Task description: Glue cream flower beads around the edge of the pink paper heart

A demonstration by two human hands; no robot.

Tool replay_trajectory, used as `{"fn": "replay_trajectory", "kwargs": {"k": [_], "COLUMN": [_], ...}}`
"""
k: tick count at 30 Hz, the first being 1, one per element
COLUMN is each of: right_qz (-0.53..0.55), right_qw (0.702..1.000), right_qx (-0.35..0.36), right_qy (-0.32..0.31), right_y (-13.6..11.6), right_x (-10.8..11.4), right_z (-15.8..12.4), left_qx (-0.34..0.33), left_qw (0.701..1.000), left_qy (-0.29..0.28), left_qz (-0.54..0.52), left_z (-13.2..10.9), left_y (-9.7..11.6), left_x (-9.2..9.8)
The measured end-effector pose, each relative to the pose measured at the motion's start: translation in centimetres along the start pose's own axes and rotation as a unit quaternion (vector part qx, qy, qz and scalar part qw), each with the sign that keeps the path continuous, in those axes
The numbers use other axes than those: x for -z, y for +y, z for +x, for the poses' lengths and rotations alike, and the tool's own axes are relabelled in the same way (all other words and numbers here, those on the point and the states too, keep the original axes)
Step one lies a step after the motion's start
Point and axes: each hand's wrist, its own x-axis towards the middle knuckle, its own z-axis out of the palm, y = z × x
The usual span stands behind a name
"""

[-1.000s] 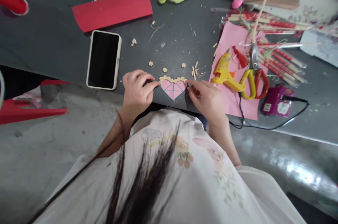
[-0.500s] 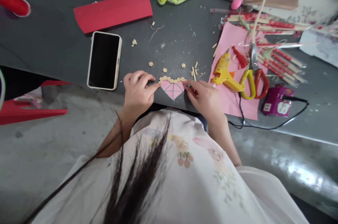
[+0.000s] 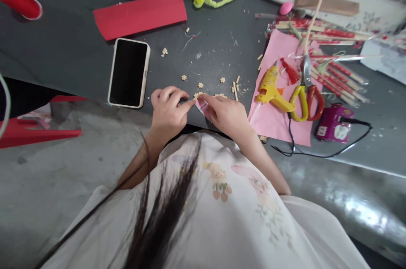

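A small pink paper heart (image 3: 203,109) with dark drawn lines lies near the table's front edge. Tiny beige flower-shaped clusters (image 3: 220,95) line its top edge. My left hand (image 3: 169,108) is at its left side, the thumb against the upper left edge and the fingers curled beside it. Across the heart's right half reaches my right hand (image 3: 229,117), its index finger stretched to the border at the upper left. That hand hides much of the heart, and I cannot see all its fingers. Loose beige clusters (image 3: 200,85) and short sticks (image 3: 235,90) lie just beyond.
Left is a phone (image 3: 129,73), with a red paper strip (image 3: 141,14) behind it. To the right, a yellow glue gun (image 3: 273,91) and pliers (image 3: 306,91) lie on pink paper (image 3: 298,133). A purple box (image 3: 333,123) with a black cable sits beside them.
My right hand has moved left from the heart's right corner, over the heart, its index finger now at the upper left border. My left hand stays at the left edge.
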Motion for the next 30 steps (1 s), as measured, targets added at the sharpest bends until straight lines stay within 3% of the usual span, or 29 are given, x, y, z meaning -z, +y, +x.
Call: {"fn": "replay_trajectory", "kwargs": {"k": [14, 20, 30], "right_qz": [-0.025, -0.009, 0.023], "right_qw": [1.000, 1.000, 0.994], "right_qx": [-0.007, -0.005, -0.100], "right_qy": [-0.012, -0.015, 0.041], "right_y": [-0.2, -0.3, 3.2], "right_x": [-0.1, 0.1, 2.1], "right_z": [0.1, 0.0, 0.0], "left_qx": [0.004, 0.031, 0.056], "left_qw": [0.997, 0.997, 0.997], "left_qy": [-0.044, -0.067, -0.042], "left_qz": [0.056, 0.022, -0.013], "left_z": [-0.4, -0.3, 0.0], "left_y": [1.4, 1.4, 0.9], "left_x": [0.3, 0.3, -0.2]}}
